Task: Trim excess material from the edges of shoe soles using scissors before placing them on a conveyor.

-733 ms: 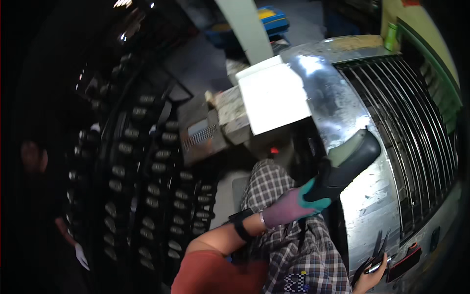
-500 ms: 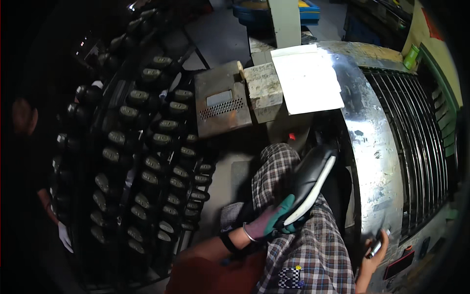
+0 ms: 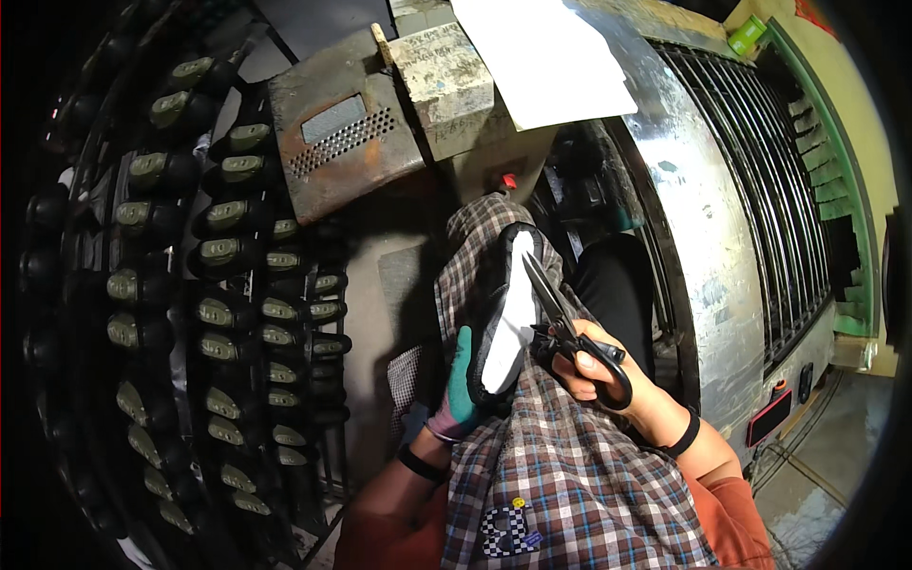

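Note:
A black shoe upper with a white underside (image 3: 511, 318) lies tilted over my lap, its white face turned up. Wrapped along its left side near the lower end is my left hand (image 3: 456, 391), in a green and purple glove, gripping it. My bare right hand (image 3: 600, 370) has its fingers through the black handles of a pair of scissors (image 3: 551, 293). The blades point up and away, alongside the right edge of the white underside. Whether the blades touch the shoe I cannot tell. A checked apron (image 3: 570, 475) covers my lap beneath both hands.
Racks of dark shoes on lasts (image 3: 228, 256) fill the left. Ahead stand a perforated metal plate (image 3: 351, 133), a worn block (image 3: 442, 81) and white paper sheets (image 3: 551, 66). A metal bench (image 3: 708, 218) with parallel bars (image 3: 750, 180) curves along the right; a red-edged phone-like object (image 3: 769, 418) hangs there.
The shoe has turned so its white underside faces up. My right hand has come from the bench at lower right to the shoe, scissors now plainly visible in it. The view has shifted.

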Demonstrator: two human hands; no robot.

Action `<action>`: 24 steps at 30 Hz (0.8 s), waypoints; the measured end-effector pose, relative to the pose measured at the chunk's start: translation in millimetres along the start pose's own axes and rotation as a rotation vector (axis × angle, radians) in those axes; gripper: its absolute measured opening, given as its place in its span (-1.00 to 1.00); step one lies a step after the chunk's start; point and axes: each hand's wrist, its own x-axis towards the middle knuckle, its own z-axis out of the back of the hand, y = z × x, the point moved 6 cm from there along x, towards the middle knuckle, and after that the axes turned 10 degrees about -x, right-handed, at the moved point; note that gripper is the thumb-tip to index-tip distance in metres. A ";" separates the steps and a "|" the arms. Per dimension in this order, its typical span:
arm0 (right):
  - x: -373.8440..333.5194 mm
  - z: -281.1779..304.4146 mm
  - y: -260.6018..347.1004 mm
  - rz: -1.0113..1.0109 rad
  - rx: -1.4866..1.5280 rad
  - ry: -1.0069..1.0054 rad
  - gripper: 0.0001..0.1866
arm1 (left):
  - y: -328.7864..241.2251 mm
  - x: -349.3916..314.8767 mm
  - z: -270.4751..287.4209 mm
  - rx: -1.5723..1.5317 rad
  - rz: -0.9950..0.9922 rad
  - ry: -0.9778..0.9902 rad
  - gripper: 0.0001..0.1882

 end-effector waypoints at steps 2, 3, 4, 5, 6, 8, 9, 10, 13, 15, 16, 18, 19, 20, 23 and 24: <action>3.4 2.2 -1.8 0.000 0.025 -0.002 -0.60 | -1.8 0.9 -1.4 0.011 0.009 0.003 -0.29; 4.6 3.1 -3.4 -0.019 0.044 -0.006 -0.61 | -2.6 0.2 -1.7 0.027 0.006 0.009 -0.27; 5.5 3.6 -5.3 -0.036 0.062 -0.010 -0.61 | -2.7 -0.5 -1.1 0.024 0.015 0.007 -0.27; 6.1 4.2 -6.9 -0.039 0.060 -0.036 -0.61 | -2.6 -1.1 -1.6 0.003 0.028 0.022 -0.25; 6.3 3.6 -7.1 -0.043 0.061 -0.041 -0.61 | -2.7 -2.1 -2.3 -0.019 0.039 0.037 -0.24; 6.3 3.5 -7.6 -0.054 0.063 -0.062 -0.61 | 0.2 0.1 11.0 -0.130 0.092 0.056 -0.23; 6.8 4.5 -8.3 -0.057 0.063 -0.065 -0.61 | 1.0 0.7 7.6 -0.225 0.126 0.156 -0.24; 7.6 5.0 -9.1 -0.051 0.052 -0.054 -0.60 | 1.7 0.0 2.6 -0.320 0.159 0.256 -0.24; 8.3 4.2 -11.7 -0.065 0.020 -0.075 -0.57 | -2.6 -0.6 -4.5 -0.047 0.023 0.057 -0.27; 8.3 5.2 -13.1 -0.082 0.000 -0.105 -0.56 | -3.7 -1.6 -7.2 -0.067 0.024 0.033 -0.28; 8.1 4.6 -13.2 -0.087 0.001 -0.088 -0.56 | -3.8 -2.0 -6.7 -0.084 0.025 0.011 -0.29; 7.8 2.9 -13.0 -0.092 0.002 -0.067 -0.55 | 0.5 2.8 4.3 -0.217 0.050 0.061 -0.29; 7.1 1.2 -12.4 -0.100 -0.010 -0.064 -0.55 | 2.2 4.0 6.5 -0.349 0.075 0.112 -0.29; 6.5 0.1 -12.7 -0.108 -0.022 -0.061 -0.55 | 3.6 3.1 11.3 -0.349 0.073 0.112 -0.29; 4.0 6.0 -13.4 -0.105 0.002 -0.080 -0.54 | 1.4 2.4 2.8 -0.125 0.047 0.031 -0.30; 4.0 6.9 -13.3 -0.102 0.009 -0.085 -0.53 | 1.0 2.8 5.0 -0.062 0.036 -0.001 -0.29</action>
